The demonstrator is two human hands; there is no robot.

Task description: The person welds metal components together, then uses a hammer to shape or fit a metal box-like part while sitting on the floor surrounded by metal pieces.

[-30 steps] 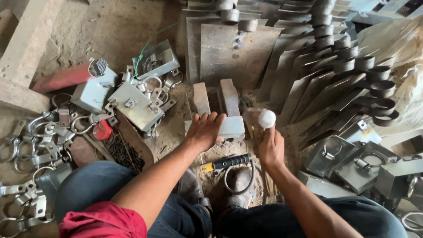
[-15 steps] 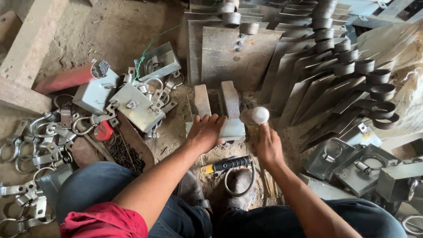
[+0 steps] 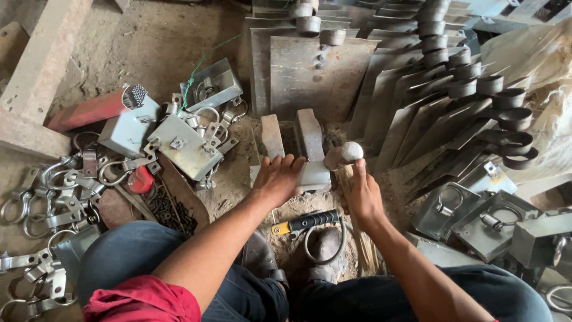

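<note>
My right hand [image 3: 361, 194] grips the wooden handle of a hammer [image 3: 342, 153], whose worn round head sits low beside a flat grey metal piece [image 3: 314, 175]. Pressed flat, my left hand [image 3: 277, 179] holds that piece down across two upright steel bars [image 3: 273, 136] set in the dirt. A screwdriver with a black and yellow handle [image 3: 305, 221] lies just below my hands, between my feet.
Rows of grey sheet-metal blades with rolled sockets [image 3: 453, 77] lean at the back and right. Metal boxes [image 3: 185, 146] and a heap of ring clamps [image 3: 53, 191] lie left. Boxes with rings [image 3: 476, 217] sit right, wooden beams [image 3: 42, 71] far left.
The hammer head has come down and left, from raised above my right hand to near the metal piece. My left hand stays pressed on the piece.
</note>
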